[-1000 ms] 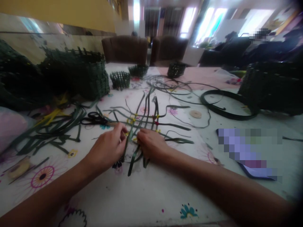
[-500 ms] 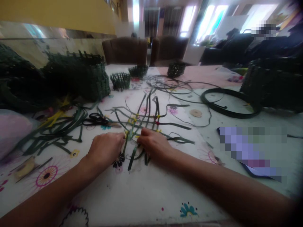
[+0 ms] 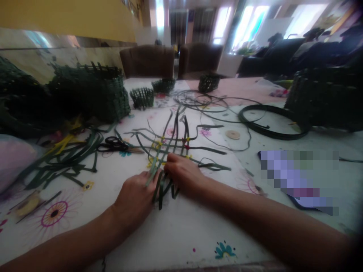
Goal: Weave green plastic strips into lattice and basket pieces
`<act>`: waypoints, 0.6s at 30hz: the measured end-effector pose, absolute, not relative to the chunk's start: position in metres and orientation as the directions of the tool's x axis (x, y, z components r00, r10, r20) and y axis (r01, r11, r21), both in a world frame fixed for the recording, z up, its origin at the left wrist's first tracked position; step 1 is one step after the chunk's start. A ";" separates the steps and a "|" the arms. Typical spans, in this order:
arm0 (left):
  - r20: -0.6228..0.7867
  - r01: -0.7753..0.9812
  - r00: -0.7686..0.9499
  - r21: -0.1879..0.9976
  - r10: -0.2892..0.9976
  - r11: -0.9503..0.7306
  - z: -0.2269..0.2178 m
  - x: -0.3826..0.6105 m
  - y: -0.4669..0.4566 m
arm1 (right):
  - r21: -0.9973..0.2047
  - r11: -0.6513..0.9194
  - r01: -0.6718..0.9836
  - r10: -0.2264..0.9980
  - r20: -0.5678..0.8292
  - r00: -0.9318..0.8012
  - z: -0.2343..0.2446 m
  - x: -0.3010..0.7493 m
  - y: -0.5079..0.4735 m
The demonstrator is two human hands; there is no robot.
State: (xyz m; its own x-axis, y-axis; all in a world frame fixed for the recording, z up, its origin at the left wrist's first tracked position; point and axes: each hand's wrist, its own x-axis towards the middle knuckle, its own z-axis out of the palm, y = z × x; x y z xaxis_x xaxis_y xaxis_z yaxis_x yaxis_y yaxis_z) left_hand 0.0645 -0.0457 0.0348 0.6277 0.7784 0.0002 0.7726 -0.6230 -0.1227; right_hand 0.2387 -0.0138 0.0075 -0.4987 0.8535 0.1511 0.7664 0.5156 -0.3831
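A loose lattice of dark green flat weaving strips lies on the tablecloth in front of me, tied at several crossings with small yellow bits and one red one. My left hand is closed at its near left edge, around the strip ends; its fingertips are partly hidden behind them. Just to the right, my right hand pinches the near side of the lattice, its fingers curled over the strips. Short strip ends stick out toward me between the two hands. Black-handled scissors rest left of the lattice.
Loose green strips are heaped at the left, below a large dark woven basket. A coiled strip, a round wooden disc and a pixelated purple object lie right. Smaller baskets and chairs stand farther back.
My left hand has moved nearer to me and slightly right, under the near strip ends, which have shifted. The right hand keeps its hold. The whole view has shifted slightly.
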 end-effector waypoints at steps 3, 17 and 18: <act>0.015 0.725 0.685 -0.110 0.728 -0.680 0.028 0.061 -0.042 | -0.395 0.500 0.771 0.861 0.132 -0.491 0.009 0.240 -0.014; 0.109 0.641 0.766 -0.064 0.633 -0.765 0.047 0.017 0.016 | -0.389 0.582 0.714 0.801 0.124 -0.585 0.008 0.247 -0.006; 0.154 0.665 0.744 -0.070 0.651 -0.744 0.045 0.017 0.017 | -0.399 0.589 0.702 0.795 0.133 -0.591 0.008 0.248 -0.005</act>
State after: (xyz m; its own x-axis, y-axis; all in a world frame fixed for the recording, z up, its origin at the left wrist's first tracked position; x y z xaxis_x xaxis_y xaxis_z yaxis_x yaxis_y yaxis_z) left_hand 0.0173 0.0174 0.0454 0.7436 0.6505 0.1543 0.6650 -0.7436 -0.0697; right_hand 0.2482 -0.0051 0.0076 -0.5915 0.7952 0.1335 0.7023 0.5894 -0.3991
